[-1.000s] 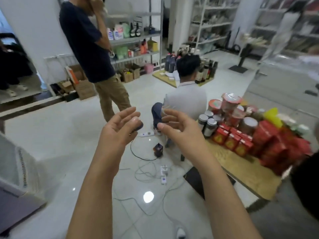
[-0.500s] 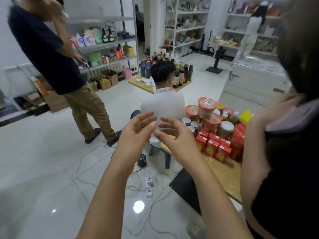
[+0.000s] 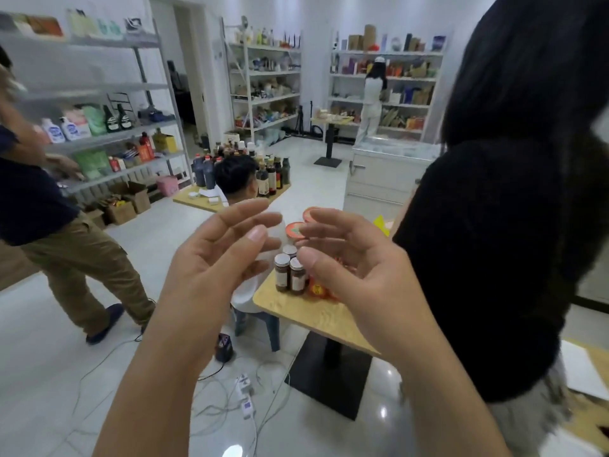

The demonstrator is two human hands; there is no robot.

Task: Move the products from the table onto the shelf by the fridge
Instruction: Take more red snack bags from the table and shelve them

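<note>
We have stepped closer to the table (image 3: 313, 316); our left hand (image 3: 211, 272) and right hand (image 3: 362, 275) hover, fingers loosely spread, holding nothing.

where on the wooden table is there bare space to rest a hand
Bare wood runs along the near edge of the table, between the brown jars, the red boxes and the front rim. Behind the jars it is crowded: orange-lidded tubs stand close. A person in black hides the right side.
</note>
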